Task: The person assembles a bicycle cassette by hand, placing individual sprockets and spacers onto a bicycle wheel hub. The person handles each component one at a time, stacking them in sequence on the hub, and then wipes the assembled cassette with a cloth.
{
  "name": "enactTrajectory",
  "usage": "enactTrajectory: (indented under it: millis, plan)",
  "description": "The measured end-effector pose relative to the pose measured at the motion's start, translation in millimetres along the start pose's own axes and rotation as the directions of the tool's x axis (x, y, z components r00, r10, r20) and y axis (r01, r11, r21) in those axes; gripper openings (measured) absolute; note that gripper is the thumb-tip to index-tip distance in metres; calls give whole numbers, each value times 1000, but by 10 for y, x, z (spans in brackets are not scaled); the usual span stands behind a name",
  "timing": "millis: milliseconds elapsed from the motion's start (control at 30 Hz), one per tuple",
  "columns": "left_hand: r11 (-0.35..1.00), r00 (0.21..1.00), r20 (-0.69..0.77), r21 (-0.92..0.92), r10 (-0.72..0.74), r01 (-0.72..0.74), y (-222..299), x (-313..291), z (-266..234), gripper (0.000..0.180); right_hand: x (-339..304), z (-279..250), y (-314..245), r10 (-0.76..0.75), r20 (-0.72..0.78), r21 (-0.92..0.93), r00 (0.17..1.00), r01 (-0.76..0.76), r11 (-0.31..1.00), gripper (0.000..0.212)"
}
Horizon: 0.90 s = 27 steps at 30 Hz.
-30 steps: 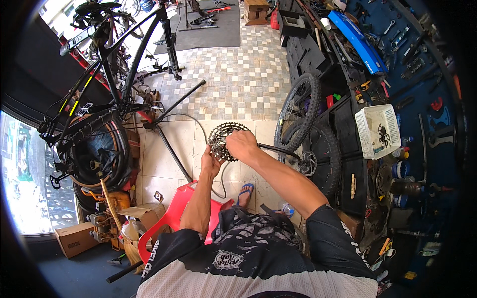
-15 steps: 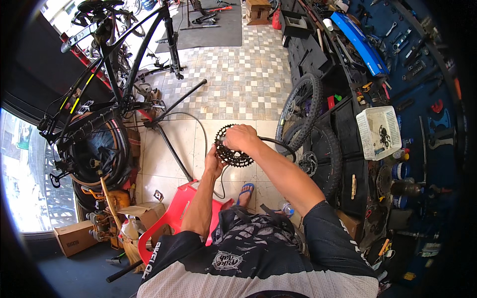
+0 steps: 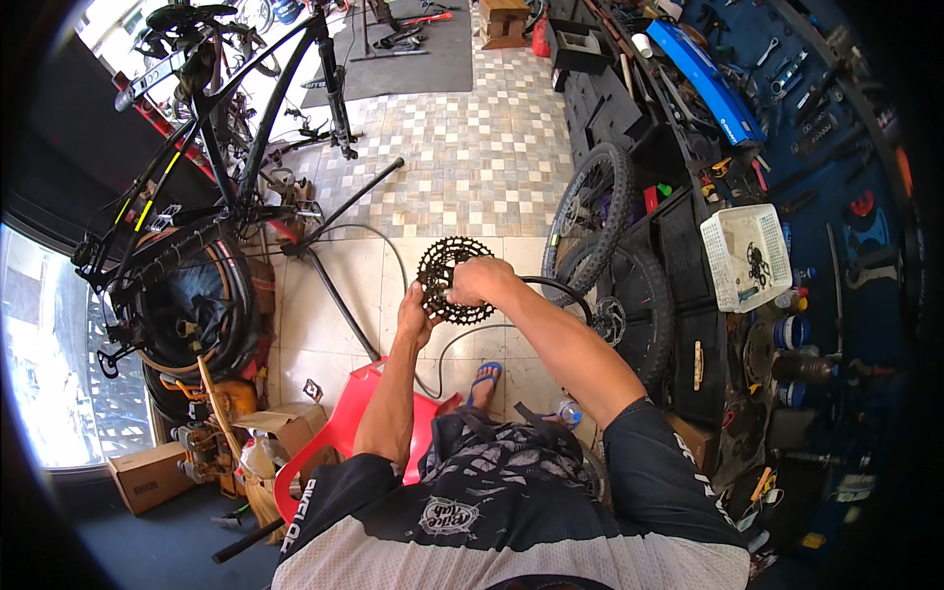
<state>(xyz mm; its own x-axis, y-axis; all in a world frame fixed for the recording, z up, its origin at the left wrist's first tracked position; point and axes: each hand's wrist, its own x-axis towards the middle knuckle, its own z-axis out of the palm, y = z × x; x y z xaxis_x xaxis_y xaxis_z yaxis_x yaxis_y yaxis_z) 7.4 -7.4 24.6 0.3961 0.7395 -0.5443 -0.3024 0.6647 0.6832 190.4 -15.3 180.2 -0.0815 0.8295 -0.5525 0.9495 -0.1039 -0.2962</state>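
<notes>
A black bicycle cassette (image 3: 433, 270), a round stack of toothed sprockets, is held up in front of me over the pale tiles. My left hand (image 3: 415, 313) grips its lower left rim, thumb uppermost. Over the right part of the cassette lies my right hand (image 3: 482, 282), fingers curled in toward its middle. What those fingers pinch, if anything, is hidden. A dark hose (image 3: 551, 283) shows just beyond my right wrist; whether it reaches the hand cannot be seen.
A black bicycle frame (image 3: 265, 118) stands on a stand at the left. Wheels (image 3: 595, 197) lean against dark drawers at the right, below a white basket (image 3: 723, 261). A red plastic chair (image 3: 359, 403) is close by my left arm. A thin cable (image 3: 447, 344) crosses the floor.
The cassette has turned to face me more fully and shifted slightly. My right hand has moved a little right and down across it, while my left hand keeps its hold.
</notes>
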Motion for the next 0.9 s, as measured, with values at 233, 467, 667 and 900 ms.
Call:
enactTrajectory:
  millis: [233, 467, 667, 900]
  plan:
    - [999, 1000, -11, -47, -13, 13, -52, 59, -59, 39, 3, -29, -50, -23, -95, 6, 995, 24, 1000, 32]
    - [999, 1000, -16, -53, -5, 4, -61, 42, -20, 39, 45, -28, -69, 18, 34, -27, 999, -17, 999, 29]
    - [997, 997, -81, 79, 9, -3, -37, 14, 53, 40, 81, -4, 45, 81, -82, 78, 993, -75, 994, 40]
    - [992, 1000, -13, 127, 28, -26, 0, 19, 155, 42, 201, -96, 199, -69, 38, 201, 997, 60, 978, 43]
